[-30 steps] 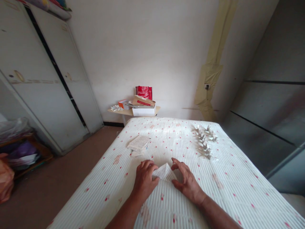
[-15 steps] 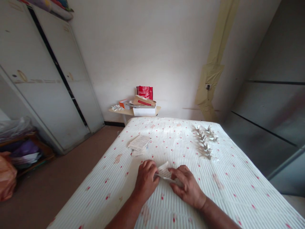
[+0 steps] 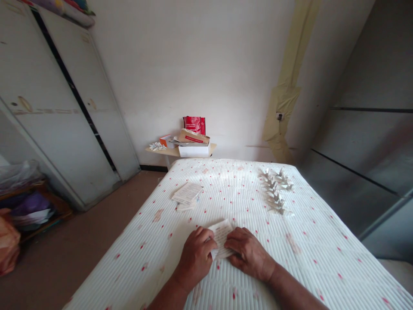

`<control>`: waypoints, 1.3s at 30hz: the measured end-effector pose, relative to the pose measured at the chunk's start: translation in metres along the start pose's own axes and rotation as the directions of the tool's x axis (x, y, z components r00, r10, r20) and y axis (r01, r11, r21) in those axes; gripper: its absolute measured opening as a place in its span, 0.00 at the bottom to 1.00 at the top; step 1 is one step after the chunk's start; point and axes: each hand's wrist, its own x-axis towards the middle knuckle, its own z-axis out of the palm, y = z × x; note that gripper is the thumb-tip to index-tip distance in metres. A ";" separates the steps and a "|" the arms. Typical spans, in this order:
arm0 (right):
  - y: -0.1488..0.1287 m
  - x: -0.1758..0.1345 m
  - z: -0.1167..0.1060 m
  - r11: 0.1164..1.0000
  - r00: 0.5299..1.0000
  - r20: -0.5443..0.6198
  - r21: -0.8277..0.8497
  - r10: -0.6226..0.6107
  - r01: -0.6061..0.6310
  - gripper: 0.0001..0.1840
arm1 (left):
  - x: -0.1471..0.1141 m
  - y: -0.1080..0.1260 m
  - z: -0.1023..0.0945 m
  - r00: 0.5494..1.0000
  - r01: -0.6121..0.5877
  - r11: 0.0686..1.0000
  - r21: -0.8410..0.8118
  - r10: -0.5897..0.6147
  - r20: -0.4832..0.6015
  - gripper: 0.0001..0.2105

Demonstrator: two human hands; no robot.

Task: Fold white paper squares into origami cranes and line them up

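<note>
A printed sheet of paper [image 3: 222,236] lies between my two hands on the patterned bed cover. My left hand [image 3: 198,253] pinches its left edge, thumb and fingers closed on it. At the opposite edge, my right hand [image 3: 248,252] grips the paper with bent fingers. Parts of the sheet are hidden under the fingers. Ahead and to the left rests a small stack of printed paper sheets [image 3: 187,193]. Several folded paper cranes [image 3: 275,189] stand in rows at the far right of the bed.
The bed [image 3: 226,172] has a ribbed white cover with red spots. Beyond it a small table [image 3: 172,152] holds a white box [image 3: 194,150], a red bag [image 3: 194,124] and a pile of small white pieces [image 3: 157,147]. Grey cabinets [image 3: 64,116] stand at the left.
The paper now lies flatter, with more of its printed face showing between my hands. My left hand has come slightly nearer to me. Both hands still hold the sheet.
</note>
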 end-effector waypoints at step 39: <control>0.014 0.025 0.026 0.867 0.918 -0.215 -0.314 0.333 -0.388 0.08 | 0.014 -0.010 0.001 0.931 0.354 0.897 0.266 -0.365 -0.008 0.16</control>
